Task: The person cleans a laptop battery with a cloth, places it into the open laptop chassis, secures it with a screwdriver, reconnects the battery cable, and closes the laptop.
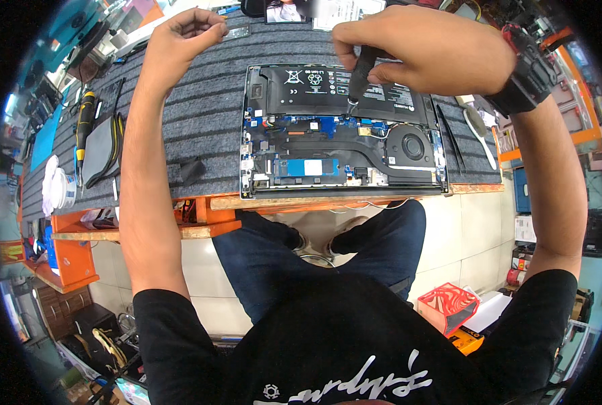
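Observation:
An opened laptop [301,144] lies on the ridged grey mat, its insides facing up. Across its far half runs a black battery [301,94]; the nearer half shows blue circuit board, a round fan [410,146] and a blue memory stick-like board [312,167]. My right hand [409,50] is closed around a black-handled screwdriver [360,74], whose metal tip meets the battery's near edge. Raised at the far left, my left hand [191,32] has its fingers curled and pinched together; what they hold, if anything, cannot be made out. Beside the thumb is a small silvery flat piece [238,32].
Left on the mat are a yellow-and-black screwdriver [83,128], a grey flat item with cables [105,150], a white tub [63,187] and a black scrap [191,172]. To the right lie tweezers [451,138] and a white-handled brush [479,135]. A lit phone [285,11] stands behind.

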The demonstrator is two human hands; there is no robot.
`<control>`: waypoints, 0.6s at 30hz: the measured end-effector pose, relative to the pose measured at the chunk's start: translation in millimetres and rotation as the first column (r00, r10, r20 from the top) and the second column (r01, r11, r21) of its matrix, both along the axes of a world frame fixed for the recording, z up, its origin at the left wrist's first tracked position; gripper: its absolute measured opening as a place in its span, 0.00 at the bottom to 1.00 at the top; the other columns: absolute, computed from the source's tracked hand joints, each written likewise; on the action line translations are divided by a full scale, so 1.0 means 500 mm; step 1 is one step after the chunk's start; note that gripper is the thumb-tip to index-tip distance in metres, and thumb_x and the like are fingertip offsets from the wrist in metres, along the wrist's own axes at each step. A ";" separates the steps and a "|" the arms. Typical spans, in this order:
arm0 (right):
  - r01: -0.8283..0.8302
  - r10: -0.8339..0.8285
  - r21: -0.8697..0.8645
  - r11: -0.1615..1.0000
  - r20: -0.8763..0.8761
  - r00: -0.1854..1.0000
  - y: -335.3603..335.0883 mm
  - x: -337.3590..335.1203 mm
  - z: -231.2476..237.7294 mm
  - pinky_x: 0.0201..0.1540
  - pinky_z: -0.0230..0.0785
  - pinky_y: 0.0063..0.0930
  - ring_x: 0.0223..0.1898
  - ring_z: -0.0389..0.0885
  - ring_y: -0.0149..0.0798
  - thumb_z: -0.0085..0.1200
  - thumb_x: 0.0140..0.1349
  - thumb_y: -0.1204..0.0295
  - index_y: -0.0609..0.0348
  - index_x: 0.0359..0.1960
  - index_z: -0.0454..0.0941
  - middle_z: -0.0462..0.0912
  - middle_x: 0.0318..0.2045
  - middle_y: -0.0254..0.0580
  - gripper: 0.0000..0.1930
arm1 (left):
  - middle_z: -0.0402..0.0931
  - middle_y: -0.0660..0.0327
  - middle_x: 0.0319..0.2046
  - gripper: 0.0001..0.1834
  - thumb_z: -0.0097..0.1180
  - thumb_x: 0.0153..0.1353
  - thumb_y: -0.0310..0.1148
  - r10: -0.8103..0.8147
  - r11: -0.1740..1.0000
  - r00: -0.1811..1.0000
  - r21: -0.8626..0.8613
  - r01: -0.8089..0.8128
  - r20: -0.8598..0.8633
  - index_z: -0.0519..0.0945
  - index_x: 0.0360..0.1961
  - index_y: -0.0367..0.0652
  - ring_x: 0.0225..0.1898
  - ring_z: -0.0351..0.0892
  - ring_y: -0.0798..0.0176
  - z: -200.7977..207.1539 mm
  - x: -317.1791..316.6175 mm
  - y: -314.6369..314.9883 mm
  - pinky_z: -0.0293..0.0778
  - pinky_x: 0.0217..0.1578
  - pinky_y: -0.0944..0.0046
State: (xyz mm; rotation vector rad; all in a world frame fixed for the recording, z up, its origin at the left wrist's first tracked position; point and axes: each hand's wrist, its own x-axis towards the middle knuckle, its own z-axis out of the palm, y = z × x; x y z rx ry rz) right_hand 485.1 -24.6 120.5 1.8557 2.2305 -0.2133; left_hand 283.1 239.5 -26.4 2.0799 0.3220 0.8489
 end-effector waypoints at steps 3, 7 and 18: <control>0.020 -0.022 0.012 1.000 0.244 0.970 0.005 0.012 -0.024 0.40 0.75 0.43 0.36 0.84 0.50 0.63 0.64 0.70 0.62 0.44 0.78 0.84 0.36 0.49 0.12 | 0.86 0.65 0.38 0.12 0.65 0.68 0.35 -0.011 0.997 1.000 -0.082 0.012 0.014 0.85 0.45 0.37 0.42 0.82 0.74 -0.011 -0.006 0.020 0.71 0.42 0.72; -0.041 0.038 0.082 0.996 0.039 0.999 -0.010 -0.001 -0.030 0.37 0.74 0.43 0.31 0.84 0.52 0.59 0.69 0.58 0.63 0.35 0.82 0.82 0.28 0.51 0.17 | 0.87 0.63 0.39 0.13 0.66 0.67 0.37 -0.027 0.992 0.998 -0.122 0.033 0.052 0.86 0.47 0.39 0.43 0.82 0.74 -0.015 -0.017 0.031 0.68 0.38 0.72; -0.042 0.032 0.080 0.996 0.118 0.992 0.001 0.006 -0.042 0.37 0.72 0.43 0.30 0.83 0.51 0.60 0.69 0.57 0.59 0.38 0.84 0.81 0.25 0.50 0.16 | 0.87 0.62 0.42 0.17 0.65 0.68 0.39 -0.037 0.965 0.986 -0.252 0.078 0.165 0.86 0.50 0.38 0.43 0.83 0.72 -0.028 -0.015 0.049 0.70 0.41 0.72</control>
